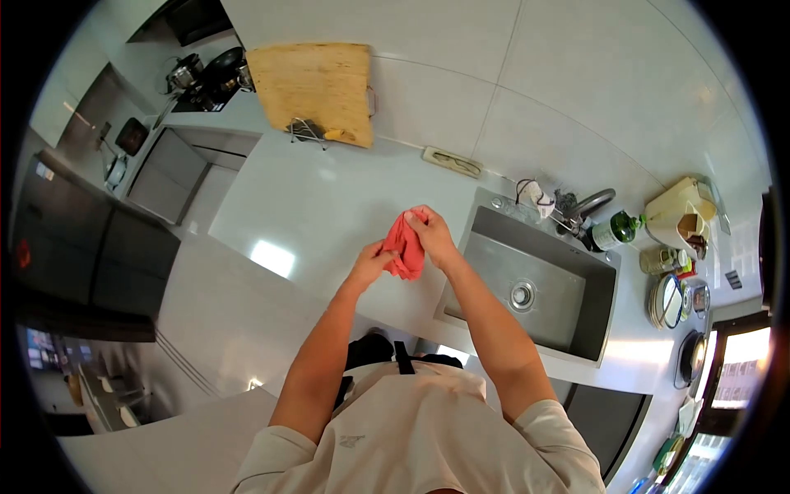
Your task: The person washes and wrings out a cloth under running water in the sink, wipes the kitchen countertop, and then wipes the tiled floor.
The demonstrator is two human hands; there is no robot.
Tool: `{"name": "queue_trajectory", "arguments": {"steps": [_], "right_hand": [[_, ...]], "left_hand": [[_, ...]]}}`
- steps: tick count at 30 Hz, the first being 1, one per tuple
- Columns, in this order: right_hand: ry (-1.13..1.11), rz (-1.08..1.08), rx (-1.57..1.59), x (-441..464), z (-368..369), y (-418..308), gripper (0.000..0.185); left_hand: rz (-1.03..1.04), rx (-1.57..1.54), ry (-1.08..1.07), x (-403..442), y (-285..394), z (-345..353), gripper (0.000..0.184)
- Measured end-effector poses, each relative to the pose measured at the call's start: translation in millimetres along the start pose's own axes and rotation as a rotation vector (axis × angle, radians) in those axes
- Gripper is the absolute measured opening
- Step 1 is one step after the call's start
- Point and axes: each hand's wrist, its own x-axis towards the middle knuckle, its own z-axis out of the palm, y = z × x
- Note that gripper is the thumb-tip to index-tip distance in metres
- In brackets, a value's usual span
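Head view: one crumpled coral-red cloth (404, 251) is held over the glossy white surface (321, 198), near one rectangular grey metal sink (559, 272), with two bare hands gripping it, the left hand (371, 267) pinching its nearer side and the right hand (433, 237) its upper part. The step in hand looks like handling the cloth between both hands; any next move seems to call for keeping both pinches firm. One broad pale-wood board (317, 90) stands by the wall.
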Motion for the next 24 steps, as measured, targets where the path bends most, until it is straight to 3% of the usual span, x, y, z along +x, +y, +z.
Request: {"name": "queue_trajectory", "arguments": {"steps": [3,9,12,15,18,21,24], "right_hand": [[0.079,-0.028,0.117,-4,0,-17,0.02],[0.182,-0.114,-0.089,-2,-3,-14,0.02],[0.226,-0.065,-0.076,-3,17,-22,0.02],[0.231,-0.108,-0.087,-4,39,-28,0.019],[0.277,-0.011,-0.026,-7,49,-24,0.018],[0.287,0.052,-0.17,-4,44,-12,0.018],[0.327,0.012,-0.185,-4,51,-17,0.017]], "left_hand": [[0.012,-0.142,0.025,-10,13,-10,0.033],[-0.069,-0.332,-0.098,-14,49,-33,0.035],[0.062,0.229,-0.097,-38,86,-37,0.041],[0.168,0.542,-0.116,-25,73,-74,0.041],[-0.052,0.508,-0.179,-18,74,-116,0.035],[-0.037,0.387,-0.15,-17,68,-143,0.03],[0.063,0.555,-0.014,-8,78,-148,0.03]]}}
